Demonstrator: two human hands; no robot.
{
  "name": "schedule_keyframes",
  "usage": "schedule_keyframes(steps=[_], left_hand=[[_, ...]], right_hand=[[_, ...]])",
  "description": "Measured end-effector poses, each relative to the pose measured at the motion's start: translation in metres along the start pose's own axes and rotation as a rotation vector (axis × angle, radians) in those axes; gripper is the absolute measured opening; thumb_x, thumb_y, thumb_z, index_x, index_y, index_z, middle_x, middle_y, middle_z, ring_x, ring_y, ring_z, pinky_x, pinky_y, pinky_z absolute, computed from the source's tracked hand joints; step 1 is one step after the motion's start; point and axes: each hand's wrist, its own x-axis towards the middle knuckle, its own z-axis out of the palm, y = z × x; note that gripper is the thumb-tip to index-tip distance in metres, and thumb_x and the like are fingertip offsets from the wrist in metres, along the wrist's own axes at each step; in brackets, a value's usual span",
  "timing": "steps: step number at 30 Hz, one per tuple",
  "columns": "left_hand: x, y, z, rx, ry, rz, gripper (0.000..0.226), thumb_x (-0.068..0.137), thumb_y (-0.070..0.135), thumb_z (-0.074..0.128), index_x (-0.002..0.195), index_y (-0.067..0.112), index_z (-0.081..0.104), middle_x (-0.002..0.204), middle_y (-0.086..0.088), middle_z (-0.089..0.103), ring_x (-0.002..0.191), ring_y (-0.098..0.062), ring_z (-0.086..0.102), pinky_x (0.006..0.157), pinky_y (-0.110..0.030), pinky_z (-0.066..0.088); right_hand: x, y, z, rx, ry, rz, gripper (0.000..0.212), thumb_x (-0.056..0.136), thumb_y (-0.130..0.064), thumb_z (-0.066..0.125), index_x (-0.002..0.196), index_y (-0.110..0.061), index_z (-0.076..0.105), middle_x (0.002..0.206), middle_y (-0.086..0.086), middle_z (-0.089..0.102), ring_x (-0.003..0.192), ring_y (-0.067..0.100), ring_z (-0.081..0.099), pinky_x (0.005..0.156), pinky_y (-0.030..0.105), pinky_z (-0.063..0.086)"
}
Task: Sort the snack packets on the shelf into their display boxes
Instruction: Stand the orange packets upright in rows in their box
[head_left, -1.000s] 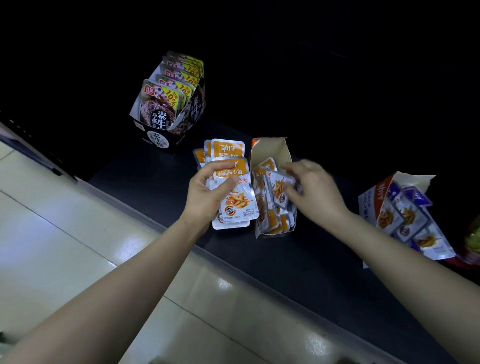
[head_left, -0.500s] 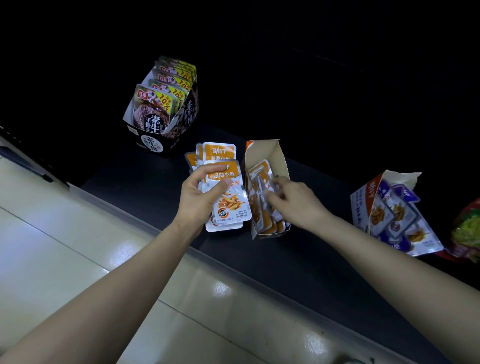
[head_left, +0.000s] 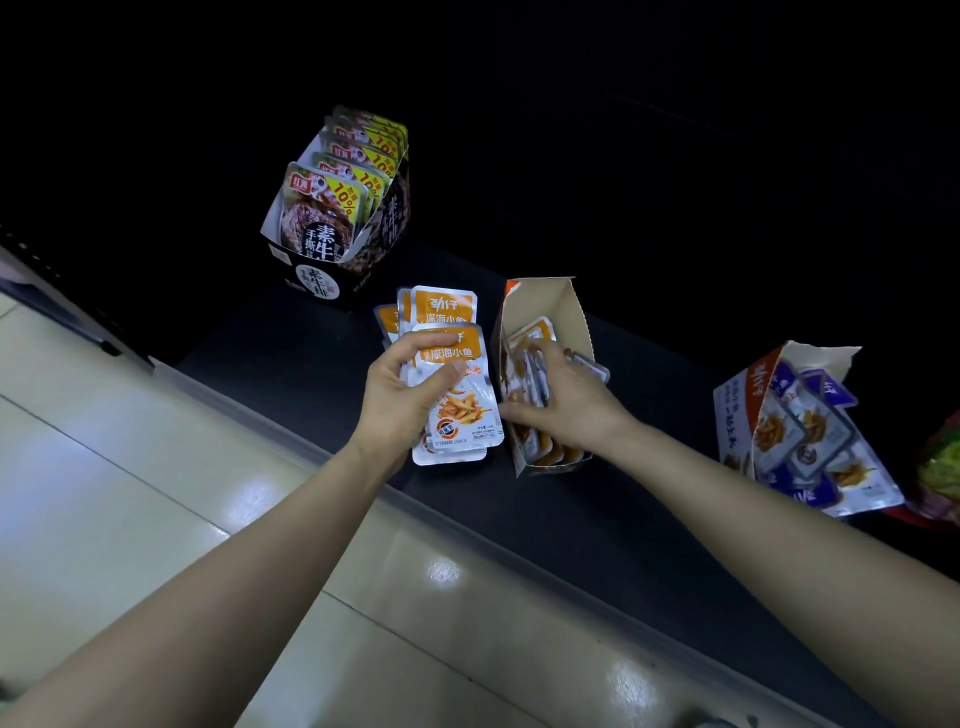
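On the shelf (head_left: 597, 519), left hand (head_left: 400, 405) round loose packets (head_left: 462, 415) (right hand (head_left: 566, 405) round boxed packets (head_left: 535, 332)).

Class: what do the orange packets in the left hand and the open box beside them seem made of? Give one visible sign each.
Orange packets: probably plastic film, glossy; light glints off their flat sealed edges. Open box: likely cardboard, matt and plain inside, with stiff folded walls and a torn rim.
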Motion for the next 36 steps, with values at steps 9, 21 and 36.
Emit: schedule_keyframes(steps=[9, 21, 36], left_hand=[[-0.002, 0.002, 0.004, -0.005, -0.001, -0.012, 0.021, 0.086, -0.001, 0.069, 0.101, 0.013, 0.069, 0.109, -0.003, 0.071, 0.093, -0.019, 0.072, 0.070, -0.032, 0.059], [-0.004, 0.005, 0.006, 0.015, 0.005, -0.006, 0.021, 0.086, 0.000, 0.069, 0.102, 0.013, 0.068, 0.115, -0.008, 0.068, 0.095, -0.020, 0.072, 0.070, -0.031, 0.059], [-0.007, 0.006, 0.008, -0.006, 0.010, 0.009, 0.022, 0.087, -0.002, 0.068, 0.107, 0.007, 0.066, 0.109, -0.002, 0.070, 0.095, -0.020, 0.072, 0.070, -0.031, 0.059]], right_hand=[[0.007, 0.023, -0.008, 0.171, -0.126, 0.034, 0.088, 0.081, -0.033, 0.078, 0.150, -0.027, 0.024, 0.131, 0.003, 0.052, 0.125, 0.016, 0.049, 0.096, 0.023, 0.040], [0.010, 0.014, 0.016, -0.074, 0.002, -0.032, 0.078, 0.085, -0.029, 0.065, 0.148, -0.034, 0.019, 0.119, 0.010, 0.057, 0.108, 0.030, 0.057, 0.091, 0.043, 0.049], [0.006, 0.013, -0.032, -0.016, 0.056, -0.106, 0.072, 0.080, -0.017, 0.066, 0.142, -0.038, 0.036, 0.116, -0.003, 0.064, 0.096, 0.018, 0.064, 0.080, 0.042, 0.056]])
